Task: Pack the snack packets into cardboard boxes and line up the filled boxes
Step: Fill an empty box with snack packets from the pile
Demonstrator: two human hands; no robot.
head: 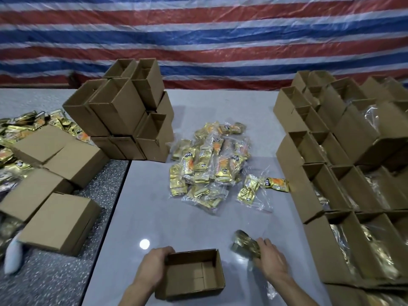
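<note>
Packets (244,242), a gold bundle, are gripped in the right hand (270,259), fingers curled round them, just right of the box (187,291); judged about to be dropped in. Box is noted open-topped and empty at the near table (154,217) edge. It is steadied at its left wall by the left hand (154,263), fingers wrapped over the rim (presumably so it cannot slide during loading). Mid-table, a loose pile (212,164) is laid within easy reach. Along the right, filled boxes (318,250) are set in touching rows, tops open. Far left, a stack (123,115) of empties is placed as supply. Behind, a striped tarp (198,29) is hung.
</note>
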